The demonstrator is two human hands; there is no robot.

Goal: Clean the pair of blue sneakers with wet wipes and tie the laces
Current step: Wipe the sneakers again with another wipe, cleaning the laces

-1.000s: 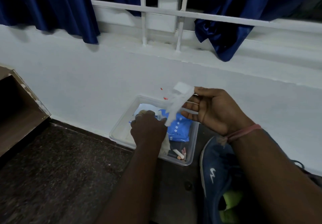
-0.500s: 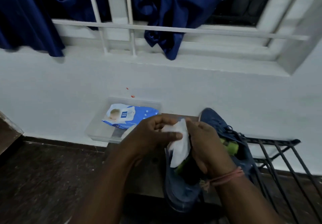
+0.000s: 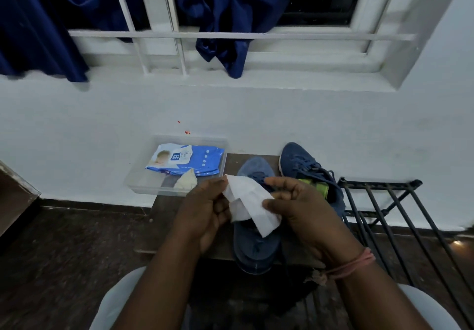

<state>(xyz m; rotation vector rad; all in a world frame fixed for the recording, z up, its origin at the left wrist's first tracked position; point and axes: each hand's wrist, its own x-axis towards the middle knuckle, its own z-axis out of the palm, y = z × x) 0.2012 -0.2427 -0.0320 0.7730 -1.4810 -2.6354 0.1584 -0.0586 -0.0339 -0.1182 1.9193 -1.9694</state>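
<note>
Two blue sneakers stand on a low dark stand by the white wall. The near sneaker lies under my hands, its toe pointing at the wall. The far sneaker sits to its right, with loose laces and a green lining. A white wet wipe is stretched above the near sneaker. My left hand pinches its left edge and my right hand pinches its right edge. The blue wipes pack lies in a clear plastic tray to the left.
A crumpled used wipe lies in the tray. A black metal rack stands to the right of the sneakers. Dark floor spreads on the left, with a wooden shelf at the far left edge. Blue curtains hang over the window bars.
The wipe came out of the pack and my left hand left the tray. Both hands now hold the wipe spread wider over the near sneaker. The view has shifted right and up.
</note>
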